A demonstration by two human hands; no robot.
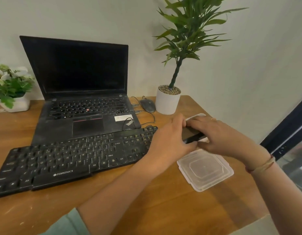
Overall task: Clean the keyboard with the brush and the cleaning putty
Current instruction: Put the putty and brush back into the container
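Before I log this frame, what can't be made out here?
Head view: container contents, dark, mostly covered by the left hand and right hand gripping it.
Right end of the keyboard, behind the left hand.
No brush in sight.
A dark panel, cut off by the right frame edge.

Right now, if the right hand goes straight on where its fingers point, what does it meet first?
Likely the left hand: the right hand's fingers point left and seem almost against its fingers, above the container. Depth is unclear.

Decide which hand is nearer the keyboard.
Left. The left hand is over the keyboard's right end; the right hand is off it to the right. Both grip a tub.
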